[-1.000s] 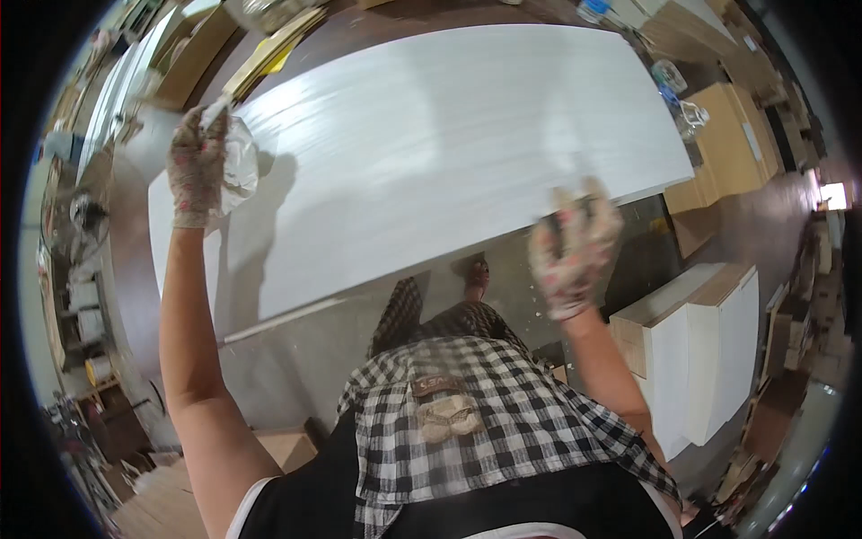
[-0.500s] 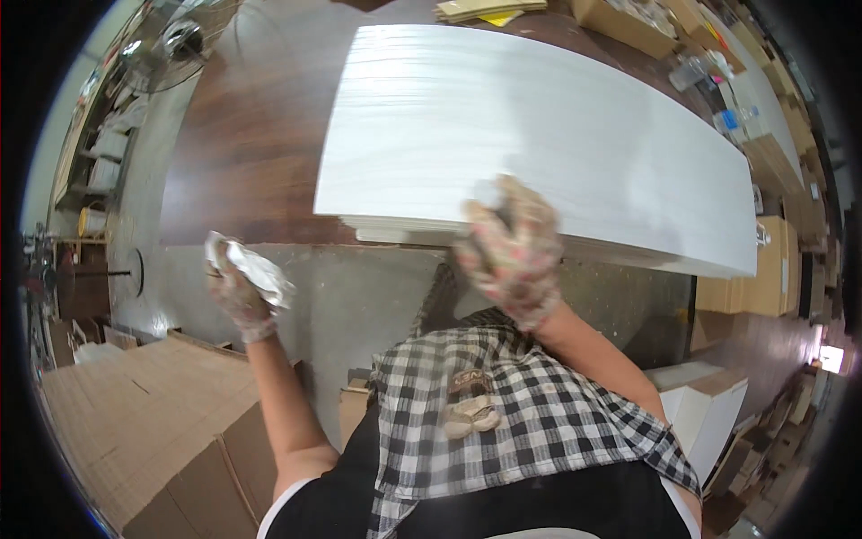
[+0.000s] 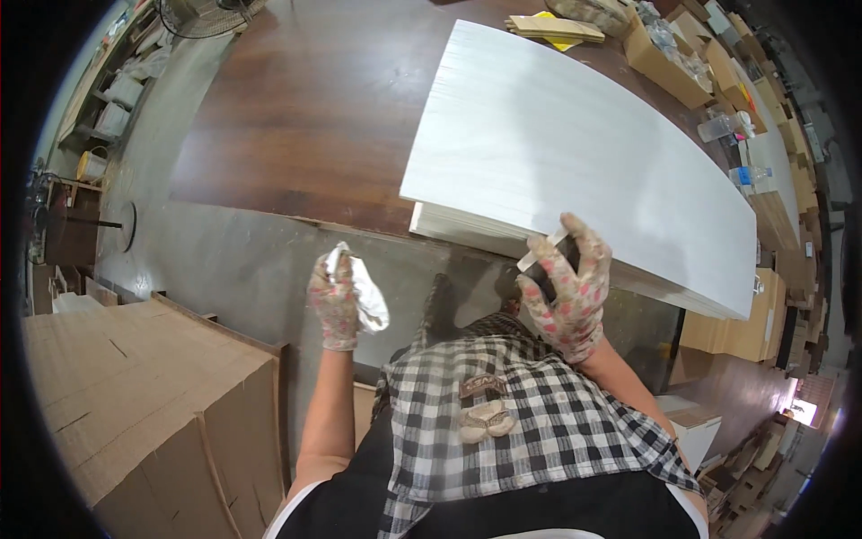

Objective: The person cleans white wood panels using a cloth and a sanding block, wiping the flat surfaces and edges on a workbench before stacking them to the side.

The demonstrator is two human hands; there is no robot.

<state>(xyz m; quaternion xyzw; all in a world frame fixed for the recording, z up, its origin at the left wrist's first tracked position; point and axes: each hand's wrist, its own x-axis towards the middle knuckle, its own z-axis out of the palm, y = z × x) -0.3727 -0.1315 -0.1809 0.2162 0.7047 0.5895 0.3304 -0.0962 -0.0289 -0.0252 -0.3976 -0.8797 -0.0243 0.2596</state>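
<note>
A stack of long white panels (image 3: 575,153) lies on a dark brown tabletop (image 3: 305,117). My left hand (image 3: 334,304), in a patterned glove, is closed round a crumpled white cloth (image 3: 369,301), held left of the stack and nearer me than the table edge. My right hand (image 3: 570,301), gloved alike, is at the near edge of the stack. Its thumb and fingers grip a small flat whitish piece (image 3: 541,252) whose kind I cannot make out; the fingers cover part of it. I wear a black-and-white checked apron (image 3: 530,422).
Stacked brown cardboard (image 3: 135,377) stands at the lower left. Along the far right are an open carton (image 3: 664,58), plastic bottles (image 3: 718,128) and more boxes (image 3: 732,328). Thin brown strips (image 3: 555,30) lie beyond the panels. A fan (image 3: 211,16) is at the upper left.
The view has shifted, so the panels now appear farther right. My left hand has come inward with the cloth. My right hand has drawn back from the top panel toward its near edge.
</note>
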